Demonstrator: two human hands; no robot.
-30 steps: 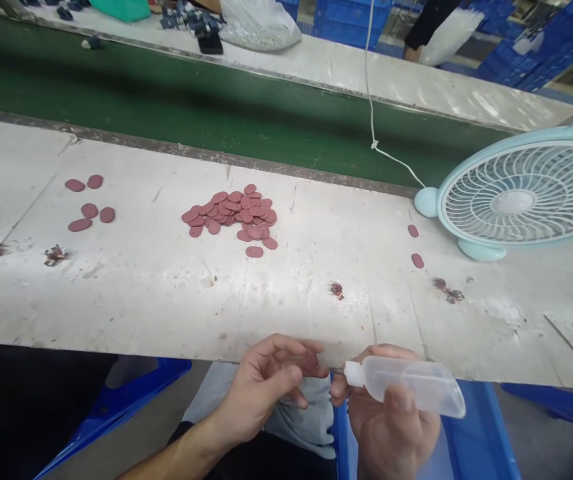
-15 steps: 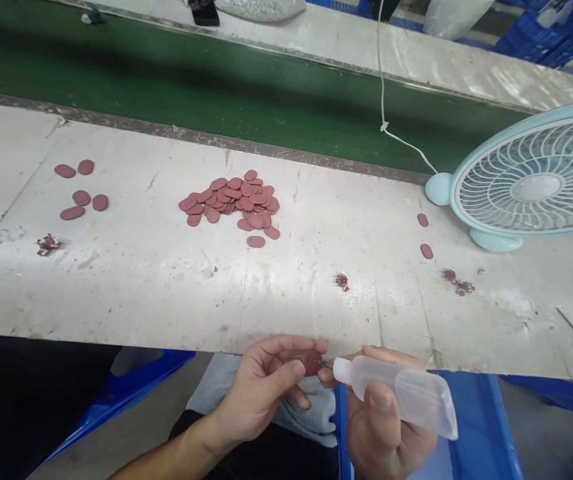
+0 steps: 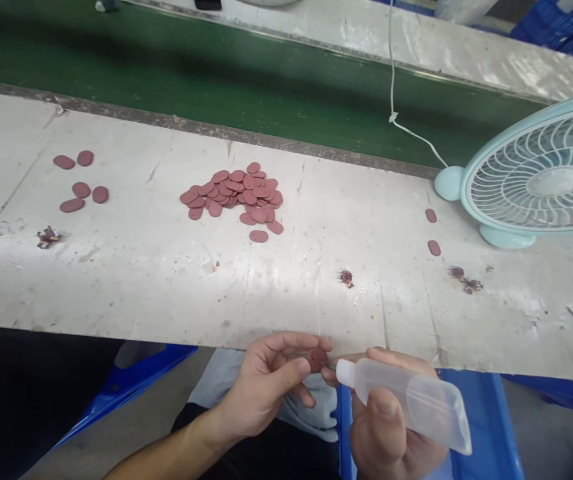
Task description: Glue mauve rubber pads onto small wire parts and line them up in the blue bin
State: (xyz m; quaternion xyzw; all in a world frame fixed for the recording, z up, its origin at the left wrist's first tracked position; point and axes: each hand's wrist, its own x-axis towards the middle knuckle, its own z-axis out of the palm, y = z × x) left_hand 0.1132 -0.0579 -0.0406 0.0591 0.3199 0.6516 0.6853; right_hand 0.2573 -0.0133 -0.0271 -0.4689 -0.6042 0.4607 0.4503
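Between the thumb and fingers of my left hand (image 3: 264,387) is a small dark red oval disc (image 3: 317,359), held just off the table's near edge. My right hand (image 3: 391,427) is closed around a translucent squeeze bottle (image 3: 411,397) with a white cap and a thin nozzle. The bottle lies tilted, its nozzle pointing left at the disc's face. Whether the tip touches the disc I cannot tell. Farther back on the table lies a pile of similar red oval discs (image 3: 236,190).
A light blue fan (image 3: 541,177) stands at the right, its white cord running back over a green strip (image 3: 266,93). Several loose discs (image 3: 81,190) lie at the left and two near the fan. Small dark clumps (image 3: 347,278) dot the white table (image 3: 166,280).
My view has shifted slightly, so the table items appear a little higher and mostly farther right. The nozzle has moved from the disc's middle toward its right edge. Both grips stay the same.
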